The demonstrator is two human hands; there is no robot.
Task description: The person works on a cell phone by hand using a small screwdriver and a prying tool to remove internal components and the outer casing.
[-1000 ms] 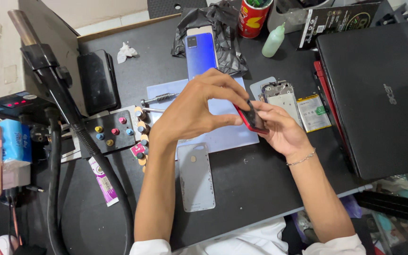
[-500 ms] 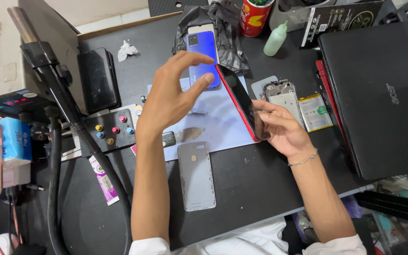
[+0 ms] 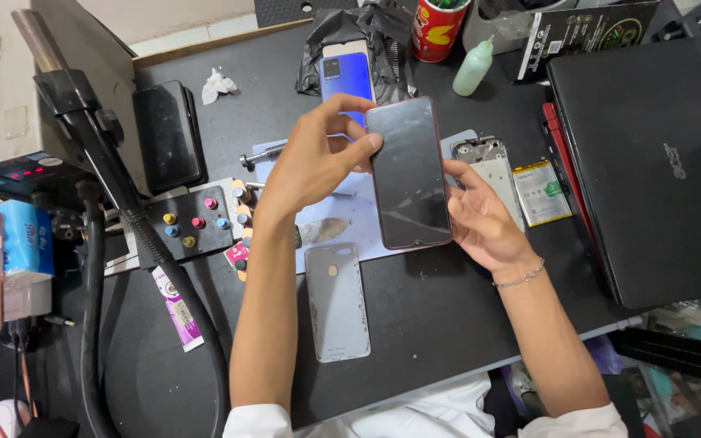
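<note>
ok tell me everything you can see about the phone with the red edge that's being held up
The phone is a slim slab with a dark, glossy glass face, switched off, and a thin red rim around rounded corners. It is held screen up, long axis running away from the person, tilted slightly, above a pale blue mat on the black table. The left hand pinches its upper left edge, and the right hand cradles its right side. Smudges and reflections show on the glass; no cracks are visible.

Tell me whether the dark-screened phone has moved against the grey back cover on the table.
Yes. The phone was edge-on near the right hand; now it faces up, further from the grey back cover.
</note>
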